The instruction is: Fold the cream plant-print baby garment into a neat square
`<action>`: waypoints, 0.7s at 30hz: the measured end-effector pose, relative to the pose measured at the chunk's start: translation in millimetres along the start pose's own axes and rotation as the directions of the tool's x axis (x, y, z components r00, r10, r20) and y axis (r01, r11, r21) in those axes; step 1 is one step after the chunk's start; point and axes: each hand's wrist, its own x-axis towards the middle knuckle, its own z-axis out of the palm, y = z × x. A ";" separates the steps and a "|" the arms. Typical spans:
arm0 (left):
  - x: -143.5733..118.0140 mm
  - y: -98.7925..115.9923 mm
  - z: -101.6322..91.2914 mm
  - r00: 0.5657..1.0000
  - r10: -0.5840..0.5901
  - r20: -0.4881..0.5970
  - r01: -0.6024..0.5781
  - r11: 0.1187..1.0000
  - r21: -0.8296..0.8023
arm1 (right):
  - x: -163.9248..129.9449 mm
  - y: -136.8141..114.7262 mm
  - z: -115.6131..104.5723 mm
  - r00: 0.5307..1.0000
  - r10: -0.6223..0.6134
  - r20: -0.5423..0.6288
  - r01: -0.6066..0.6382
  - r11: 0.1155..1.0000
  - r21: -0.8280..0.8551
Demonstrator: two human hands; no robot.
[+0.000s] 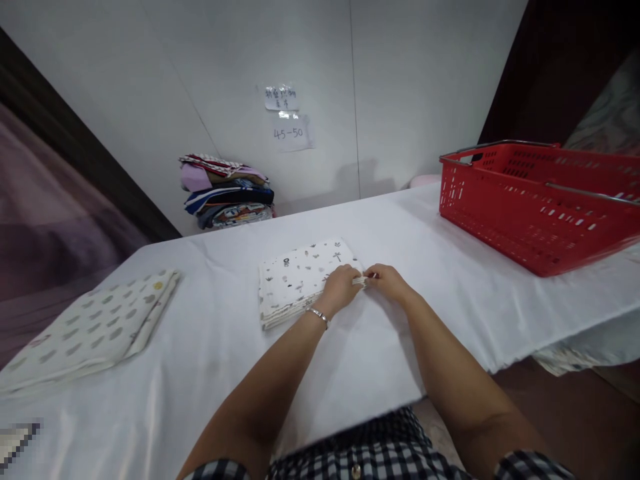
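A folded white cloth (295,277) with small dark prints lies in the middle of the table. My left hand (340,288), with a bracelet on its wrist, rests on the cloth's near right corner and pinches its edge. My right hand (386,280) meets it from the right, fingers closed on the same corner. Both arms reach forward over the white table cover (360,360).
A red plastic basket (540,200) with metal handles stands at the right. A folded cloth with grey spots (95,327) lies at the left. A stack of folded coloured fabrics (227,192) sits against the back wall, under paper notes (287,117).
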 end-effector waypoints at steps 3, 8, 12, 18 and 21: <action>-5.7 -6.9 -1.6 1.000 0.016 -0.016 -0.016 1.000 0.016 | 0.3 3.5 2.1 0.999 0.012 -0.033 -0.011 0.999 0.043; -8.2 -10.6 -0.3 0.998 0.051 -0.025 -0.050 0.998 0.033 | 0.3 7.7 5.0 0.998 0.033 -0.049 -0.029 0.996 0.089; -5.2 -6.5 0.8 0.997 0.075 -0.018 -0.073 0.993 0.096 | 1.7 8.5 5.4 0.997 0.043 -0.059 -0.035 0.991 0.126; 1.9 -3.7 2.9 1.000 0.019 0.012 -0.020 0.993 0.116 | 1.8 5.6 2.7 0.998 0.039 -0.041 -0.034 0.994 0.107; 4.8 -3.7 3.1 1.000 -0.015 0.012 0.013 0.993 0.117 | 0.8 4.6 1.9 0.998 0.056 -0.008 -0.055 0.993 0.100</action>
